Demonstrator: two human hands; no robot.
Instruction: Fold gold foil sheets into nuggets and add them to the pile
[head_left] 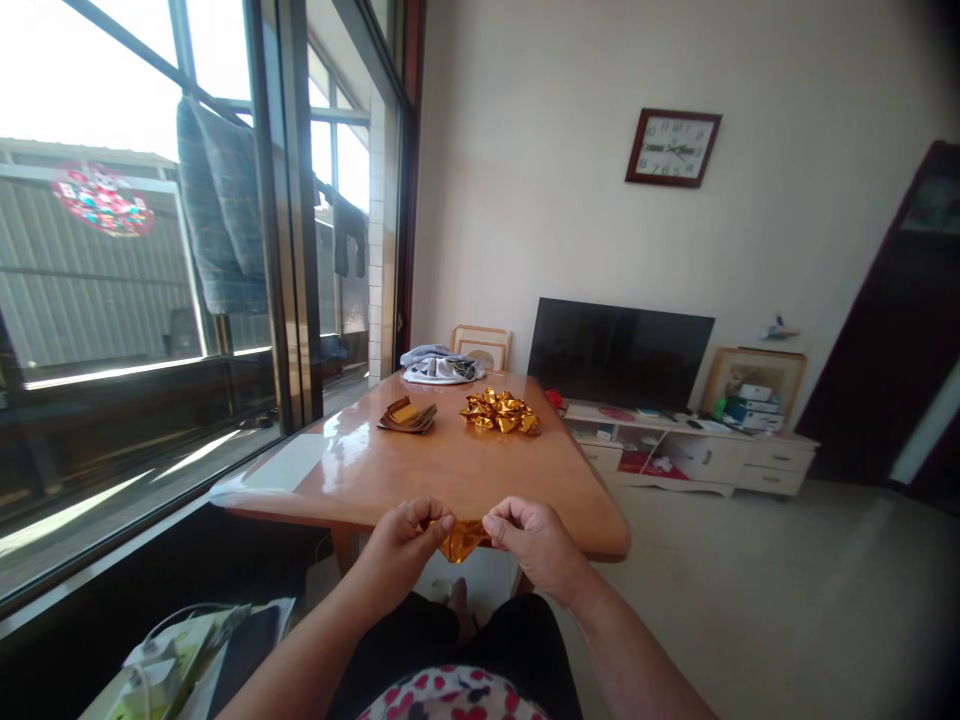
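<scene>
Head view — left hand [405, 541] and right hand [531, 537] pinch gold foil [462, 543].

lane: between paper stack [407, 415] and foil heap [501, 411] | blocked behind: cloth [442, 364]

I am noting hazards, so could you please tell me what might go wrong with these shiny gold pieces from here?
The left hand and right hand both pinch the small gold piece, so pulling them apart might tear it. It is held by the near edge of the table, so if it slipped it could drop below. The gold heap looks loose, so a bump might scatter it.
</scene>
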